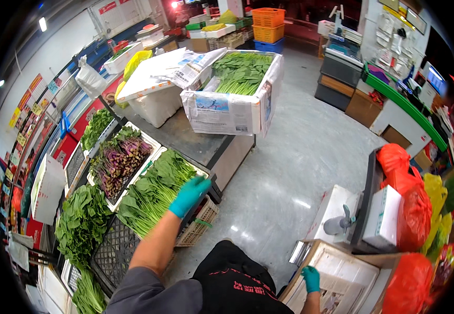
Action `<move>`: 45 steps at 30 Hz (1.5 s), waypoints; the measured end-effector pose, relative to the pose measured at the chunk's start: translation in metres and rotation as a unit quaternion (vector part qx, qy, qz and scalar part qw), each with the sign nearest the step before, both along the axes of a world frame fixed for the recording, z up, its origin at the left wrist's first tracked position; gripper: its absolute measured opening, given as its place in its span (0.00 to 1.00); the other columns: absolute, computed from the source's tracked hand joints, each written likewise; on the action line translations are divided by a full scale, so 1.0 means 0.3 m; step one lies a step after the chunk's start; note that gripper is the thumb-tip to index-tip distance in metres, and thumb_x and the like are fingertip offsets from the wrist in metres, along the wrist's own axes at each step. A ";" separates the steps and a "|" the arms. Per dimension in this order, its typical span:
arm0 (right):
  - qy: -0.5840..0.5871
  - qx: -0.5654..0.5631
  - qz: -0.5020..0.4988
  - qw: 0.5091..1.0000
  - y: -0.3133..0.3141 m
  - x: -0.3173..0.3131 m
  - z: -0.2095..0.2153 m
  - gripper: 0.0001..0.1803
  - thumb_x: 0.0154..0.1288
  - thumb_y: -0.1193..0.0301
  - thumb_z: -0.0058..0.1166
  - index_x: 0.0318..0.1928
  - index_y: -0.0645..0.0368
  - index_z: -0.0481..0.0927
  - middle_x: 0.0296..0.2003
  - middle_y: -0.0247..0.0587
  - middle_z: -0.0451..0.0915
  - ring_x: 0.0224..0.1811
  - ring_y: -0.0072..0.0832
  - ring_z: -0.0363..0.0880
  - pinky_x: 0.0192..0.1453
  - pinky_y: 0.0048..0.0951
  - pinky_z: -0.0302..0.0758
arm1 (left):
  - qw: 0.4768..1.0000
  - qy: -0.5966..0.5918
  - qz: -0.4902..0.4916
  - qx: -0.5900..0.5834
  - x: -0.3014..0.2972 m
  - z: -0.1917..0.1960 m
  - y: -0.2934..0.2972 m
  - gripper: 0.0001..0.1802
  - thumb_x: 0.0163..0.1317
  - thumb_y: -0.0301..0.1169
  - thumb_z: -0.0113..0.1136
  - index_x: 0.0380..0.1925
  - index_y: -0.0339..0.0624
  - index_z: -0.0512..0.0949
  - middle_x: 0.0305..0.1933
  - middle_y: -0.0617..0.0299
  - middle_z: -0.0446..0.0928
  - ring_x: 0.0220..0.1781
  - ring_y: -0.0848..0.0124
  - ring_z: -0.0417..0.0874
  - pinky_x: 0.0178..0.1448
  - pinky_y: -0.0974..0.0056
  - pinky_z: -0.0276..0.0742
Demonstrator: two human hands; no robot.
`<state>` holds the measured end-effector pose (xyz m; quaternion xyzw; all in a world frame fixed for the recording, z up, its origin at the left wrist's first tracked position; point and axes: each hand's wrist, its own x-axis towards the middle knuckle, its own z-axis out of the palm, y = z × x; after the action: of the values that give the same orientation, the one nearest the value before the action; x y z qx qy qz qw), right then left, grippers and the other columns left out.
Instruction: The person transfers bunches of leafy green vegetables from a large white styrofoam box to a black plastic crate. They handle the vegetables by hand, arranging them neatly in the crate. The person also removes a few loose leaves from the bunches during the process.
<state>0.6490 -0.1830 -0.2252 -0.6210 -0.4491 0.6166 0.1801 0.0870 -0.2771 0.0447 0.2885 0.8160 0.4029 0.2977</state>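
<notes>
My left hand [189, 196], in a teal glove, reaches out over the right corner of a white tray of leafy green stalks [156, 188]. Its fingers are stretched out and hold nothing that I can see. Low on the right, my right hand [310, 279], gloved the same way, hangs by an open foam box [337, 261] lined with newspaper. Its fingers look curled in, with nothing showing in them. Next to the greens lies a tray of purple-stemmed vegetables [121, 157]. Ahead, a newspaper-wrapped foam box [227, 112] holds more green stalks [242, 72].
Bunches of greens [82, 220] lie beside a black plastic crate [114, 251]. A beige basket [201, 222] sits below the stand. Orange crates [268, 26] are stacked at the back. On the right are red plastic bags [414, 214], a grey spray bottle [338, 224] and a green-edged counter [407, 112].
</notes>
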 end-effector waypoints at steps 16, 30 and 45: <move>0.309 -0.031 0.128 0.942 0.852 -1.498 0.867 0.23 0.70 0.63 0.49 0.60 0.65 0.72 0.50 0.49 0.79 0.48 0.34 0.82 0.52 0.30 0.77 | 0.970 0.226 -0.046 -0.075 -1.208 0.070 1.182 0.49 0.56 0.67 0.51 0.57 0.27 0.71 0.59 0.38 0.73 0.61 0.51 0.75 0.64 0.58 0.68; 0.224 -0.148 0.270 0.925 1.238 -2.603 0.982 0.30 0.68 0.57 0.52 0.61 0.68 0.65 0.57 0.59 0.68 0.45 0.42 0.81 0.44 0.38 0.81 | 0.959 0.063 -0.134 -0.244 -1.406 -0.065 1.358 0.58 0.56 0.77 0.29 0.55 0.29 0.74 0.58 0.36 0.73 0.61 0.47 0.73 0.65 0.55 0.64; 0.255 -0.150 0.246 0.923 1.253 -2.695 0.904 0.20 0.67 0.60 0.51 0.52 0.62 0.70 0.45 0.46 0.75 0.46 0.39 0.80 0.42 0.36 0.80 | 0.974 -0.031 -0.116 -0.191 -1.413 -0.024 1.320 0.49 0.59 0.68 0.48 0.55 0.27 0.73 0.52 0.42 0.78 0.53 0.55 0.79 0.55 0.60 0.74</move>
<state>-0.1594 0.1927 0.0461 -0.3326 -0.4286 0.8393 0.0361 -0.3368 0.1190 0.0374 0.3066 0.8293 0.2104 0.4171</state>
